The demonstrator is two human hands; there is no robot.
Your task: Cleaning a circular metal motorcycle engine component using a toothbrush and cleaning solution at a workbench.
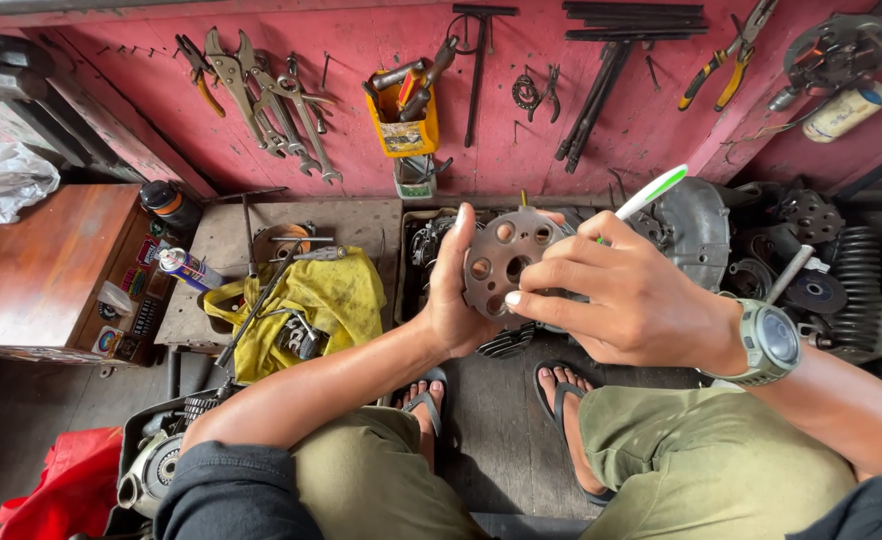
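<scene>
Your left hand [453,300] gripped the round holed metal plate [506,262] by its 9 o'clock edge, fingers clamped on it. Your right hand [621,295] pinched a green-and-white toothbrush [651,192], fingertips pressed on the plate's face. Plate sat centre frame, above your sandals [561,400]. Yellow rag [326,300] at 9 o'clock. Wrenches [271,95] hung on the red wall at 11.

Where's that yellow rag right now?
In the head view, the yellow rag lies crumpled on the floor to the left of the left hand, just right of a spray can, below the hanging wrenches.
</scene>
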